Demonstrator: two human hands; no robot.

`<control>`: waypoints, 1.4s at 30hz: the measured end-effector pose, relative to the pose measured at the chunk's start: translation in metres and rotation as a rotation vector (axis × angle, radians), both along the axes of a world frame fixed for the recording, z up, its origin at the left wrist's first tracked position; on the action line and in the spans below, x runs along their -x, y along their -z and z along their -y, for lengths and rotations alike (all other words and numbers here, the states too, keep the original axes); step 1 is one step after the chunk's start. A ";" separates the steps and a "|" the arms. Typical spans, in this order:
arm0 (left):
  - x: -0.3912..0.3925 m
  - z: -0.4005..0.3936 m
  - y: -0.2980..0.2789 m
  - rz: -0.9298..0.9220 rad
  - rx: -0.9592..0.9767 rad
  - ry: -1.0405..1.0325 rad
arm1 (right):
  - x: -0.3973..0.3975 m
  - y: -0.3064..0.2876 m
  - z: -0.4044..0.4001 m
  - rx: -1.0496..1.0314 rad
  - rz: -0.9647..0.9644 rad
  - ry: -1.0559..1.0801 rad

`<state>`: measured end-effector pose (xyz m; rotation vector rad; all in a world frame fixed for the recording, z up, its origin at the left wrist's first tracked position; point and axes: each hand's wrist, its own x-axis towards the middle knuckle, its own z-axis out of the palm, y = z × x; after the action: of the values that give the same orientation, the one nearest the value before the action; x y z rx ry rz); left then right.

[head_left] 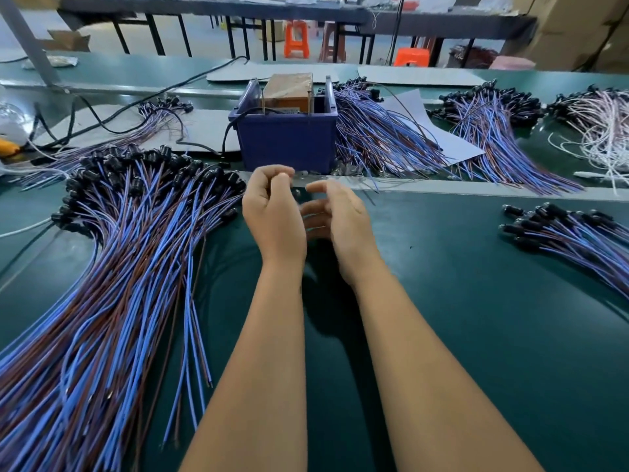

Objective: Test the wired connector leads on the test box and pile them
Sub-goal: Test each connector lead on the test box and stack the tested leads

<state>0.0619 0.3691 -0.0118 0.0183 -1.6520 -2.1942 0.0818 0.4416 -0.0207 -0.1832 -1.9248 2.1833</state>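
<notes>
Hovering before the test box [287,144], both hands [272,212] (blurred).

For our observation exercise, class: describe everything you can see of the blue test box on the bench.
The blue test box is an open-topped bin that looks like plastic, standing upright on the green bench just beyond both hands. Two raised end pieces stand at its rim. Inside sits a brown block wrapped in clear film. A black cable runs to its left side. A pile of blue and brown leads lies against its right side. No hand touches it.
</notes>
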 end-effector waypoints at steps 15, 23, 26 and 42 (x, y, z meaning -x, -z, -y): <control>-0.012 0.019 -0.001 0.377 0.235 1.397 | -0.005 -0.006 -0.034 0.686 0.109 -0.004; 0.005 0.024 0.003 0.416 0.196 0.859 | -0.014 -0.008 -0.055 0.550 0.176 -0.220; 0.009 0.020 0.004 0.403 0.125 0.661 | -0.021 -0.009 -0.060 0.286 0.266 -0.430; -0.002 -0.002 0.011 0.188 0.173 0.537 | -0.001 0.003 -0.011 -0.009 0.051 0.133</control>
<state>0.0638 0.3714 -0.0233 -0.3098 -2.1448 -2.4738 0.0826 0.4530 -0.0238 -0.3581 -1.8906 2.1024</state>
